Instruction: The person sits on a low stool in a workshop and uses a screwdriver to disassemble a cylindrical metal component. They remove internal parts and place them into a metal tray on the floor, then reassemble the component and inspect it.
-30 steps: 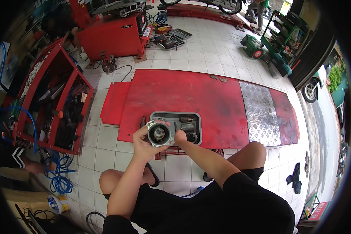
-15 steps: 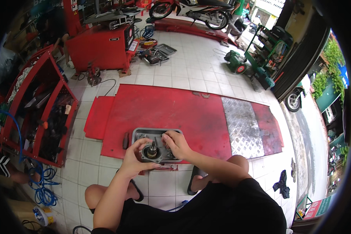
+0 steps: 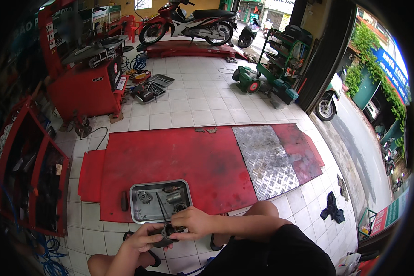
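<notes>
Close to my body, just off the near edge of a metal tray (image 3: 133,214), my left hand (image 3: 142,238) is closed round a dark metal housing (image 3: 160,240) with a round opening. My right hand (image 3: 193,224) grips the right side of the same housing, thumb near its rim. A long thin dark tool (image 3: 161,204) slants from over the tray down to the housing; which fingers touch it, if any, I cannot tell. In the tray lie a round grey metal cover (image 3: 145,197), a silver cylinder (image 3: 174,198) and other small parts.
The tray rests on a red lift platform (image 3: 184,156) with a chequered metal plate (image 3: 269,161). A dark handle-shaped object (image 3: 124,201) lies left of the tray. A red shelf unit (image 3: 32,170) stands at left. Further off are a green compressor (image 3: 246,79) and a motorbike (image 3: 188,27).
My view has tilted up, so the hands sit lower. Both hands came back from over the tray toward my body, and the right hand moved onto the housing. The tray's contents are now uncovered.
</notes>
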